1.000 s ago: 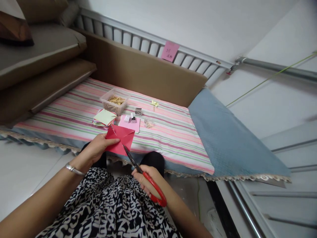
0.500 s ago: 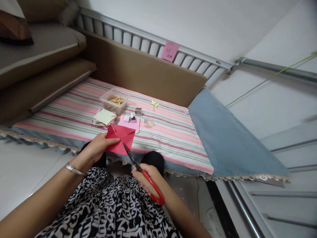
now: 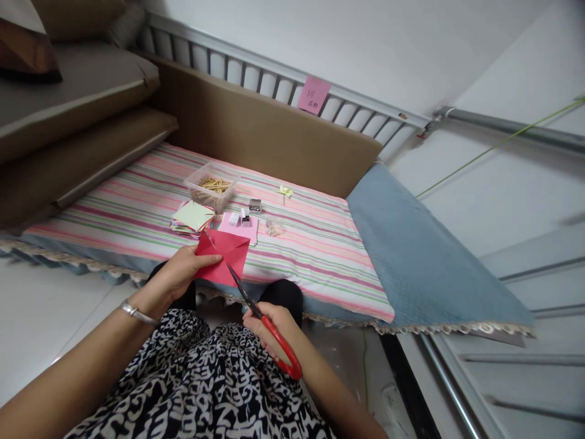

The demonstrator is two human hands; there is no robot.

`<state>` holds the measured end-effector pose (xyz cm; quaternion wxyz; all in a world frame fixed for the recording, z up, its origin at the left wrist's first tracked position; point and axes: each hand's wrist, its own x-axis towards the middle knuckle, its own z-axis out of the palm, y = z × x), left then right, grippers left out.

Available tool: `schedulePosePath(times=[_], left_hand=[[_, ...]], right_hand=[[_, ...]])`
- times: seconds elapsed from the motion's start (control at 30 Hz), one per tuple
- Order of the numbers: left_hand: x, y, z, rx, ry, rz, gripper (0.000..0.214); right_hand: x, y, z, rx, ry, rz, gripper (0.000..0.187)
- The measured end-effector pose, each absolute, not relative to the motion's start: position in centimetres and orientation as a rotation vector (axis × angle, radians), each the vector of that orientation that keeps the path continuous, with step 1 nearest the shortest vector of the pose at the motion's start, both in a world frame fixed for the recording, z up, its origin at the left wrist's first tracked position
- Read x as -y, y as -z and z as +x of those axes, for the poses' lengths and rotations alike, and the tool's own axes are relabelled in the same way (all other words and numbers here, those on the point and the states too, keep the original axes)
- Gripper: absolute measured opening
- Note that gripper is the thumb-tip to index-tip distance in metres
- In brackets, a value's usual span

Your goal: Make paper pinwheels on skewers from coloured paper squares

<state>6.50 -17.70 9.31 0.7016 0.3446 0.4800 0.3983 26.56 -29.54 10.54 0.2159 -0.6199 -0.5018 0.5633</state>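
Note:
My left hand (image 3: 183, 272) pinches a square of red paper (image 3: 235, 253) by its left side, thumb on top. Slits run inward from the paper's corners. My right hand (image 3: 269, 320) grips red-handled scissors (image 3: 286, 350), their dark blades pointing up and left. The blades lie at the paper's lower right part, with the tip near its middle. Beyond the paper are a stack of coloured paper squares (image 3: 194, 215) and a pink pad (image 3: 249, 235) carrying small white boxes (image 3: 234, 219).
On the striped cloth (image 3: 311, 256) stand a clear tub of thin wooden sticks (image 3: 214, 185), a small open box (image 3: 255, 206), a little clear dish (image 3: 274, 227) and a yellow paper pinwheel (image 3: 285, 191). A brown board (image 3: 274, 134) leans against the railing behind. Folded mattresses (image 3: 82, 140) sit left.
The red scissor handles have drawn closer together in my right hand. My left hand and the paper have hardly moved.

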Motion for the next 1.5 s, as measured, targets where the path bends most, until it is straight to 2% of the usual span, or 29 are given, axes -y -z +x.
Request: schedulePosePath(times=[0.13, 0.27, 0.37, 0.47, 0.7, 0.9, 1.0, 1.1, 1.33, 1.5], left_hand=[[17.2, -9.1, 6.2, -1.081, -0.893, 0.774, 0.026], [16.5, -8.8, 5.5, -1.139, -0.851, 0.838, 0.022], [16.6, -8.6, 5.4, -1.125, -0.717, 0.948, 0.021], [17.2, -8.3, 6.1, -1.036, -0.546, 1.028, 0.022], [18.1, -8.3, 7.4, -0.875, -0.366, 1.121, 0.023], [17.4, -7.8, 6.4, -0.805, -0.558, 0.920, 0.023], [17.6, -7.2, 6.6, -0.776, -0.784, 0.723, 0.023], [18.5, -7.2, 7.7, -0.770, -0.822, 0.631, 0.022], [19.7, -7.7, 9.3, -0.900, -0.901, 0.663, 0.036], [18.6, -7.3, 8.0, -1.057, -0.912, 0.711, 0.032]], right_hand=[[29.9, -9.3, 27.4, 1.564, -1.494, -1.730, 0.019], [30.4, -7.7, 29.2, 1.718, -1.383, -1.520, 0.038], [29.7, -7.7, 30.3, 1.700, -1.105, -1.472, 0.042], [27.8, -9.0, 30.5, 1.614, -0.970, -1.495, 0.045], [22.8, -10.0, 28.0, 1.633, -1.143, -1.333, 0.050], [21.4, -8.6, 26.4, 1.282, -1.232, -1.245, 0.042], [21.3, -7.9, 26.1, 1.047, -1.192, -1.187, 0.041], [21.3, -7.1, 25.7, 0.936, -1.112, -1.194, 0.042], [22.0, -6.8, 24.3, 0.980, -1.124, -1.231, 0.041], [23.6, -7.5, 26.0, 1.167, -1.167, -1.370, 0.049]])
